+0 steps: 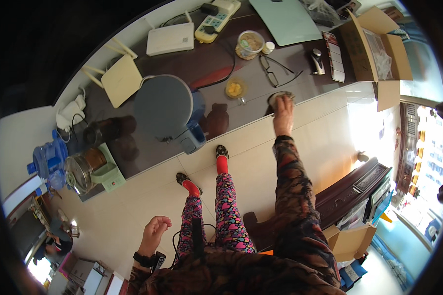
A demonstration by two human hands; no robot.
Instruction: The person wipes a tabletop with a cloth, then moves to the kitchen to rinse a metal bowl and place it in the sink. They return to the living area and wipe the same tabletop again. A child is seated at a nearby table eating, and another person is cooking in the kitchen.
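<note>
My right hand (283, 114) reaches to the front edge of a dark glossy cabinet top (243, 110), its fingers on a small rounded object (280, 96) whose kind I cannot tell. Whether the fingers grip it or only rest on it does not show. To its left stands a clear glass mug (236, 88) with yellow pieces inside. Behind lie black-framed glasses (269, 72), a lidded clear plastic tub (250, 43) and a small white-capped bottle (268, 47). My left hand (155, 232), with a black band on its wrist, hangs over the floor, empty, fingers loosely curled.
A round grey-topped blue appliance (164, 103) stands on the cabinet top. Routers (170, 40), a power strip (214, 22), a glass scale (286, 20) and an electric shaver (317, 62) are also there. An open cardboard box (361, 55) is at right, a carved dark wooden piece (350, 191) below it.
</note>
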